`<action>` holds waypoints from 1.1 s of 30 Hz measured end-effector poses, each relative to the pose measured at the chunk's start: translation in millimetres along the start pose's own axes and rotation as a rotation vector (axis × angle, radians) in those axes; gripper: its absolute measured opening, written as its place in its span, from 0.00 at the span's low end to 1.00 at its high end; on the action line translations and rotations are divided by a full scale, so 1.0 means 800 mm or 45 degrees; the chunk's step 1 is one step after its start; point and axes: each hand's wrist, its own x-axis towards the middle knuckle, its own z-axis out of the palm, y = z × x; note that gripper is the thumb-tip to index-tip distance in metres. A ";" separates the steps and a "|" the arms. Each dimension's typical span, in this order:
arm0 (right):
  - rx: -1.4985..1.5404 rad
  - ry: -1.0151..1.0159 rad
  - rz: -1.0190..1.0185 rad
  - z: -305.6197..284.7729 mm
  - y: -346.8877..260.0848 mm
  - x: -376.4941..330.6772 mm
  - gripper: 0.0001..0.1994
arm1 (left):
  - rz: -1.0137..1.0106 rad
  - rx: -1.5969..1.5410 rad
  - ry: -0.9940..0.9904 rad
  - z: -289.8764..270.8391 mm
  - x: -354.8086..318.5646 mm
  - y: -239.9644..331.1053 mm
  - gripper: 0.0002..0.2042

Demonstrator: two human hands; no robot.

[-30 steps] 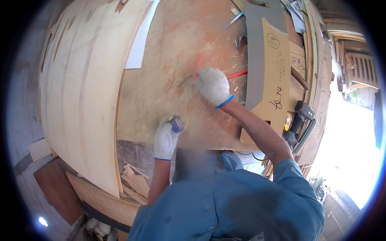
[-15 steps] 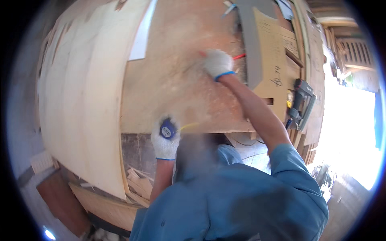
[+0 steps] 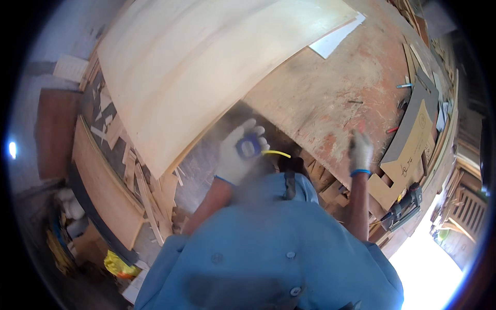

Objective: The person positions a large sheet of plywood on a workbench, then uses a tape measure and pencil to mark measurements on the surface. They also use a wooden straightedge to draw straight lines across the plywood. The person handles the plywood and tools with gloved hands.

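Note:
My left hand, in a white work glove, grips a blue tape measure with a short yellow blade sticking out to the right. It hovers off the near edge of the workbench. My right hand, also gloved, with a blue cuff, is raised over the bench's near edge, fingers loosely apart and holding nothing that I can see. A red pencil lies on the bench just beyond it. The picture is motion-blurred.
A large pale plywood sheet covers the bench's left part. Brown cardboard pieces and a grey board lie at the right, a power tool below them. Wood offcuts litter the floor at left. A white strip lies far back.
The view has swung round and tilted. My right hand has pulled back from the middle of the bench to its near edge. My left hand still grips the tape measure.

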 end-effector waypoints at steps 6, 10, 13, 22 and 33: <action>-0.334 -0.913 -0.539 0.225 -0.121 -0.120 0.16 | 0.545 0.355 -0.160 -0.032 -0.021 0.024 0.21; -0.339 -1.223 -0.134 0.286 -0.181 -0.166 0.19 | 1.004 1.453 0.172 -0.033 -0.076 0.044 0.20; -0.229 -1.412 -0.006 0.296 -0.184 -0.173 0.18 | 1.319 1.752 0.187 -0.048 -0.096 0.046 0.18; 0.031 -1.669 0.515 0.253 -0.231 -0.055 0.11 | 1.031 1.597 0.385 -0.114 -0.083 -0.052 0.15; 0.512 -1.261 0.514 0.230 -0.242 0.145 0.21 | 0.575 0.343 -0.001 -0.115 -0.053 -0.104 0.10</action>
